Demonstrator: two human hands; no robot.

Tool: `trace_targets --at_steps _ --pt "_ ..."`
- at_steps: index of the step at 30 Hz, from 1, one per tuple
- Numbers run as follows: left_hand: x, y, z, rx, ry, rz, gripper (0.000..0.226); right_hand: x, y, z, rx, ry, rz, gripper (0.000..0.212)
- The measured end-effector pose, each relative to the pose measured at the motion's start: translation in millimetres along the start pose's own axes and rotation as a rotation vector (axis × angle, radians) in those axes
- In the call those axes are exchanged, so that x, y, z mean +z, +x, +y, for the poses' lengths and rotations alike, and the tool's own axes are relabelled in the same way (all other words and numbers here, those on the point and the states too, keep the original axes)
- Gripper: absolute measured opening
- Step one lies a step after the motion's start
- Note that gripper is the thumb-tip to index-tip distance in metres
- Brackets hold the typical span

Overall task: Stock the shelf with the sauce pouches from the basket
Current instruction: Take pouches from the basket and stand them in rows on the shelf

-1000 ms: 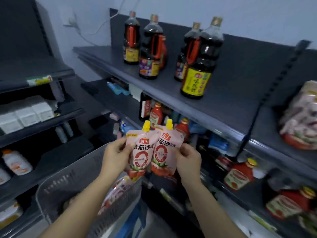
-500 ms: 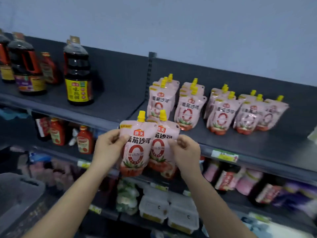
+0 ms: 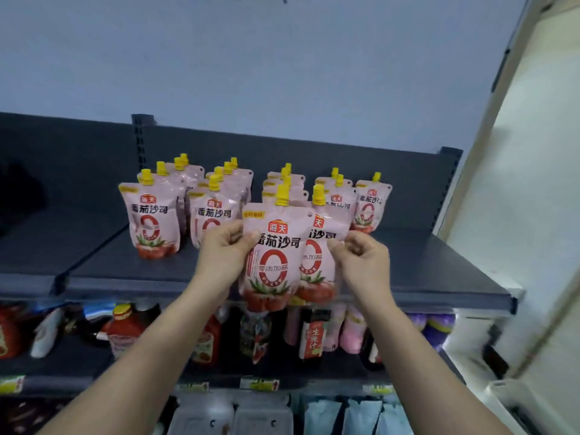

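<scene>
Two pink tomato sauce pouches with yellow caps hang upright in front of the top shelf (image 3: 439,271). My left hand (image 3: 224,252) pinches the left edge of the front pouch (image 3: 276,255). My right hand (image 3: 361,262) pinches the right edge of the second pouch (image 3: 317,268), which sits half hidden behind the first. Several identical pouches (image 3: 152,218) stand in rows on the shelf behind them. The basket is out of view.
The shelf's front right part and its far left are bare dark metal. A lower shelf (image 3: 94,381) holds red sauce bottles (image 3: 122,331), dark bottles and pink packs. A pale wall or pillar (image 3: 518,215) stands close on the right.
The view has swung right and up, from the basket and soy sauce bottles to the pouch shelf. Both hands have lifted the two pouches up in front of the stocked rows.
</scene>
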State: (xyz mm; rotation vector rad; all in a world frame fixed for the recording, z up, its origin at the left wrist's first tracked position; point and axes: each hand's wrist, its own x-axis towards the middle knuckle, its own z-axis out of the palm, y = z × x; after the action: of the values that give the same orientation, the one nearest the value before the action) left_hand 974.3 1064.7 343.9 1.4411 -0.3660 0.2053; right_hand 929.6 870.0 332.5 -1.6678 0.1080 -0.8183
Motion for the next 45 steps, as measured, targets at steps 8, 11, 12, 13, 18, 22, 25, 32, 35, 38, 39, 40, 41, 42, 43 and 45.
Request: trace_targets --at_steps 8,11,12,13,18,22,25,32,35,38,39,40,41,42,43,45 --pt "84.0 54.0 -16.8 -0.035 -0.086 -0.112 0.027 -56.3 67.6 13.4 0.041 0.005 0.119 0.014" --pt "108.8 68.6 -25.9 -0.045 -0.073 -0.125 0.028 -73.6 87.1 23.2 0.077 0.020 0.156 0.019" --pt "116.6 72.2 -29.3 -0.053 -0.067 -0.124 0.028 -79.0 92.8 27.3 0.095 0.025 0.166 0.019" --pt "124.2 75.7 -32.9 -0.068 -0.063 -0.117 0.028 -84.5 98.5 31.9 0.111 0.026 0.175 0.019" --pt "156.7 88.3 -51.6 -0.157 -0.067 -0.047 0.026 -104.6 127.6 53.8 0.183 0.044 0.177 0.017" --pt "173.8 98.0 -63.3 -0.190 -0.028 0.023 0.024 -117.6 151.4 70.7 0.219 0.040 0.133 0.017" --pt "181.8 105.0 -72.0 -0.208 0.004 0.073 0.018 -122.1 170.5 82.4 0.255 0.037 0.099 0.017" --pt "183.8 116.7 -84.7 -0.202 0.005 0.131 0.018 -117.6 208.9 110.8 0.320 0.054 0.051 0.016" --pt "185.0 121.1 -88.3 -0.199 0.001 0.152 0.018 -113.4 220.2 121.1 0.344 0.091 0.044 0.016" --pt "186.5 123.2 -90.7 -0.181 -0.012 0.165 0.018 -109.2 227.7 132.0 0.350 0.109 0.032 0.014" --pt "187.2 123.5 -90.9 -0.173 -0.010 0.165 0.018 -107.9 229.6 135.1 0.350 0.118 0.031 0.014" --pt "187.8 123.9 -91.1 -0.166 -0.005 0.163 0.018 -107.1 231.6 137.7 0.352 0.125 0.033 0.016" --pt "188.3 124.4 -91.4 -0.155 0.010 0.158 0.019 -106.5 234.0 139.8 0.354 0.130 0.033 0.017" --pt "188.4 124.8 -92.1 -0.140 0.028 0.149 0.021 -106.1 236.4 141.5 0.356 0.133 0.030 0.017" --pt "188.0 125.4 -92.7 -0.118 0.062 0.138 0.024 -105.8 238.6 142.9 0.357 0.135 0.023 0.016" --pt "186.8 126.8 -92.3 -0.054 0.177 0.116 0.033 -105.0 242.1 144.7 0.350 0.145 0.011 0.015"
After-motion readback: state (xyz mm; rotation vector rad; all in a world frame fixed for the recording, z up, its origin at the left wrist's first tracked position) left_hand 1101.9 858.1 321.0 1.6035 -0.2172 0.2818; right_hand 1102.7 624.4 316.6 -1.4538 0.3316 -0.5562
